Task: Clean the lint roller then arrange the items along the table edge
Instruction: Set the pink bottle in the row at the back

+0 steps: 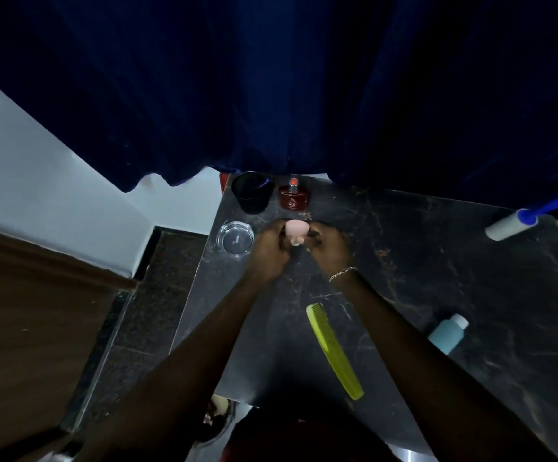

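Note:
Both my hands meet at the far middle of the dark marble table (437, 278) around a small pink egg-shaped sponge (293, 229). My left hand (269, 250) grips it from the left and my right hand (329, 245) grips it from the right; the sponge's lower part is hidden by fingers. The lint roller (518, 222), white roll with a blue handle, lies at the far right corner, away from both hands. A yellow-green comb (334, 350) lies near the front edge. A pale blue bottle (447, 332) lies on its side at the right.
Along the far left edge stand a black cup (252, 192), a dark red perfume bottle (293, 195) and a clear glass ashtray (235, 239). A dark blue curtain (271, 95) hangs over the table's back. A white wall and dark floor lie to the left.

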The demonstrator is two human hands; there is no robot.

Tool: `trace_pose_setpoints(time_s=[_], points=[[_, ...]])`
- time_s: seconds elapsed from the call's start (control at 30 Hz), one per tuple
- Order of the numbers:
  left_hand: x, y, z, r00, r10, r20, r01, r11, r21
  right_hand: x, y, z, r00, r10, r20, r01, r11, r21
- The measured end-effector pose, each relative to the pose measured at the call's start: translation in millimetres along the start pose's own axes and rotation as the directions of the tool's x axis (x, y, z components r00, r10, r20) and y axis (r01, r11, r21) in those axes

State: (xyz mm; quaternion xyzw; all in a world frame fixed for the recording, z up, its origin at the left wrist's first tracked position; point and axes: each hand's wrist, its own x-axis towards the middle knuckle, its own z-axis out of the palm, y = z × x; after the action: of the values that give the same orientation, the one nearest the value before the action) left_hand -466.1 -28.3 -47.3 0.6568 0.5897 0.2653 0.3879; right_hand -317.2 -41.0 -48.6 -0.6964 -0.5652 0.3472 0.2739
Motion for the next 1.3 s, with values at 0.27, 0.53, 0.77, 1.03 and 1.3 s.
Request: trace_pose_setpoints(time_s=[0.27,0.53,0.77,1.03,1.3], points=[[32.7,-41.9,8.6,0.995,-0.099,0.008,0.099,0.995,-0.005,42.0,11.1,44.1,0.999,0.023,-0.031,-0.025,0.998,-0.057],[42.9,-71.5,18.8,0.99,-0.062,0.125,0.077,0.99,-0.117,60.3,26.9,64.2,0.999,0.011,-0.053,-0.016,0.996,-0.091],[42.0,-82.4,19.4,0.983,-0.051,0.173,0.081,0.983,-0.167,60.8,34.2,71.4,0.996,0.085,0.012,-0.083,0.991,-0.101],[41.2,-81.4,16.6,0.986,-0.032,0.161,0.063,0.98,-0.19,60.8,35.8,74.6,0.991,0.123,0.044,-0.119,0.99,-0.079],[33.8,-83.8,6.6,0.99,-0.048,0.133,0.068,0.987,-0.148,42.3,30.8,68.6,0.993,0.121,0.013,-0.121,0.992,0.017]])
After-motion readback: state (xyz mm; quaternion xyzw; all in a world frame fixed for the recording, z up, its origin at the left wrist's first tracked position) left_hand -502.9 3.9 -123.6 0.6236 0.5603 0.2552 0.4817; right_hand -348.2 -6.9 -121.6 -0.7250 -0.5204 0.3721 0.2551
